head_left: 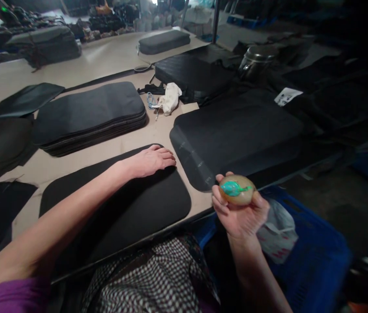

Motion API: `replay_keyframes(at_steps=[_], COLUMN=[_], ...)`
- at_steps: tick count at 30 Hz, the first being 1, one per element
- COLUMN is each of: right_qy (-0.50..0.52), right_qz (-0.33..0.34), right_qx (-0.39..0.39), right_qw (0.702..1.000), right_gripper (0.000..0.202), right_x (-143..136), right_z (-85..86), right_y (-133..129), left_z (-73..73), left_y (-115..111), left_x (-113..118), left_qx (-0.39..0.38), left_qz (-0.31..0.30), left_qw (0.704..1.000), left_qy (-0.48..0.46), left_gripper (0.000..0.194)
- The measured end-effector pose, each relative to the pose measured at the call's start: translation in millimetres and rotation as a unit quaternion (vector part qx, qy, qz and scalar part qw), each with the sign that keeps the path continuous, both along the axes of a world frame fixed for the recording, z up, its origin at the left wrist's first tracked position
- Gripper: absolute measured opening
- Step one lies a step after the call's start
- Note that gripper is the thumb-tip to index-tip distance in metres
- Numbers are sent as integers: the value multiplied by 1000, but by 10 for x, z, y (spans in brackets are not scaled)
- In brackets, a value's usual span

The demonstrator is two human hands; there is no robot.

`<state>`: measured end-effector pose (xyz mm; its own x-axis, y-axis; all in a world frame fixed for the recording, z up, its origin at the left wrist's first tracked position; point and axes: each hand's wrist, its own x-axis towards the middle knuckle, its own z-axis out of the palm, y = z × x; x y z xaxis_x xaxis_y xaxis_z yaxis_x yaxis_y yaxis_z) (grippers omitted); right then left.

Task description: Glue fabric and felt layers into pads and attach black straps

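Observation:
My left hand [153, 161] lies on a black rounded panel [132, 208] near its far right corner, fingers extended and resting on the surface. In my right hand [241, 213], held above the table's front edge, is a rounded yellowish object [246, 194] with a teal-green patch on top. My fingers wrap around its sides; its exact kind does not show. Just right of the panel lies a larger dark sheet or stack [236, 134] with rounded corners. A stack of black rounded panels [92, 113] sits beyond my left forearm.
A white cloth-like bundle [170, 99] with a blue cord lies mid-table. Behind are a black padded piece [193, 74], another stack [164, 42] and a metal pot [258, 58]. A blue crate [311, 248] with a pale plastic bag [278, 234] stands below the table's right side.

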<state>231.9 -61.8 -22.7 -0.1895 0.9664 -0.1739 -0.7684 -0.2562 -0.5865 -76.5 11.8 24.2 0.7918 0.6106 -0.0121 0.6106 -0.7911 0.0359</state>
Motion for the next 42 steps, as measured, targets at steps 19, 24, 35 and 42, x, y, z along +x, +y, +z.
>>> replay_keyframes(at_steps=[19, 24, 35, 42], right_qy=[-15, -36, -113, -205], right_qz=[7, 16, 36, 72], right_qx=[15, 37, 118, 143], right_qw=[1000, 999, 986, 966], right_gripper=[49, 44, 31, 34], right_x=[25, -17, -536, -1351], right_z=[30, 83, 325, 276], right_y=[-78, -75, 777, 1525], left_z=[-16, -1, 264, 628], left_y=[-2, -4, -144, -365], left_x=[-26, -51, -175, -270], left_qx=[67, 84, 62, 49], left_qz=[12, 2, 53, 132], left_qw=[997, 995, 995, 990], left_qy=[-39, -44, -63, -23], left_gripper=[9, 19, 27, 39])
